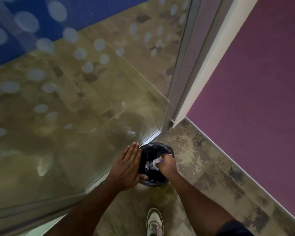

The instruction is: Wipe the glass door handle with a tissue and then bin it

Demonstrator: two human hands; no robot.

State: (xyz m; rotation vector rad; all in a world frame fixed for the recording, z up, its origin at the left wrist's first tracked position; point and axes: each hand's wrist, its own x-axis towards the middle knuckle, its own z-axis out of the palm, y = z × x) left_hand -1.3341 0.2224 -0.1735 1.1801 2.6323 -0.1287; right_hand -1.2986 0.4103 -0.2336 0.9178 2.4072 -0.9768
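Observation:
A small round bin point(157, 179) lined with a black bag stands on the floor in the corner by the glass panel. My right hand point(167, 165) reaches down into its mouth, fingers closed on a crumpled white tissue point(155, 162). My left hand point(129, 166) lies flat with fingers together against the bin's left rim, its thumb on the bag. More white paper shows inside the bin. The door handle is out of view.
A glass panel point(75, 99) with frosted dots fills the left, its metal bottom rail point(150, 139) running to the corner post. A purple wall point(254, 82) stands on the right. My white shoe point(154, 222) rests on the mottled carpet below the bin.

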